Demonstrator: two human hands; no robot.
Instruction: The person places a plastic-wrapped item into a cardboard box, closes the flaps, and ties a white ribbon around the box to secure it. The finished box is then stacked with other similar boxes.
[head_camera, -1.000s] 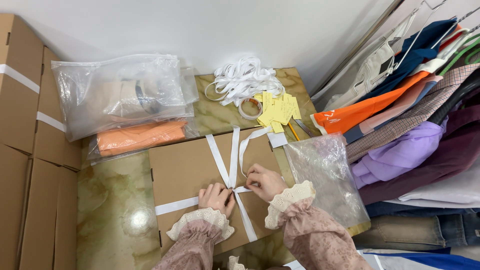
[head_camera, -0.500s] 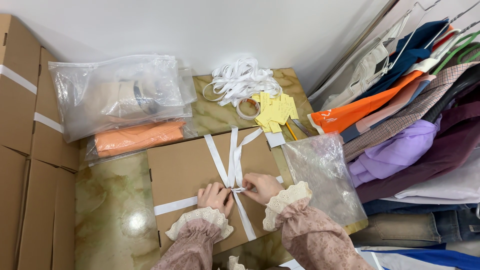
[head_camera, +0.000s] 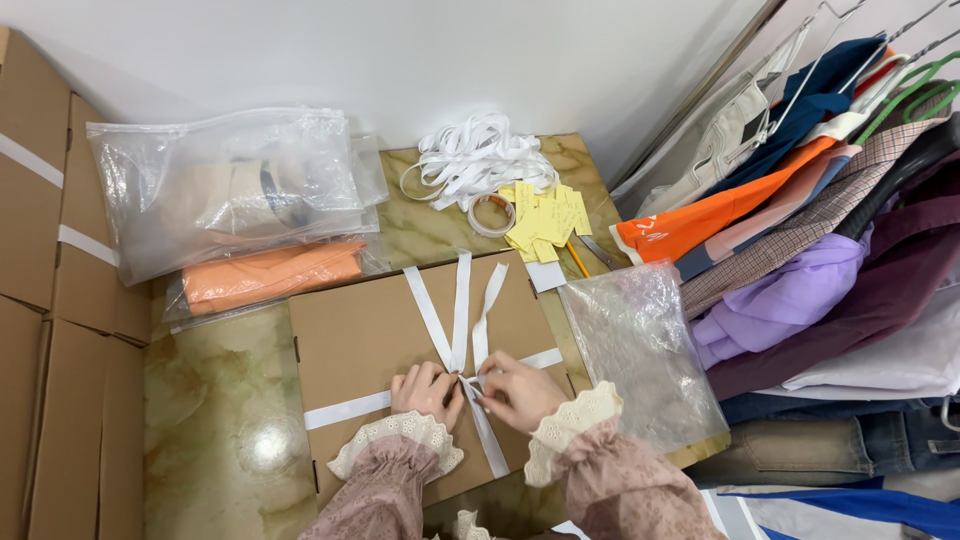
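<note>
A flat brown cardboard box (head_camera: 365, 335) lies on a marbled green table, wrapped crosswise with white ribbon (head_camera: 461, 310). My left hand (head_camera: 425, 389) and my right hand (head_camera: 517, 390) meet over the point where the ribbon crosses, each pinching the ribbon at the knot. Two loose ribbon ends run from the knot toward the box's far edge. Both wrists wear pink sleeves with lace cuffs.
A loose pile of white ribbon (head_camera: 475, 158), a tape roll (head_camera: 491, 214) and yellow tags (head_camera: 545, 220) lie at the back. Bagged goods (head_camera: 225, 190) and an orange packet (head_camera: 270, 275) sit to the left. A clear bag (head_camera: 640, 350) is on the right, clothes (head_camera: 820, 200) hang beyond, cartons (head_camera: 50, 300) stand left.
My right hand has slid a little left and closer to the knot. The left hand stays put on the crossing.
</note>
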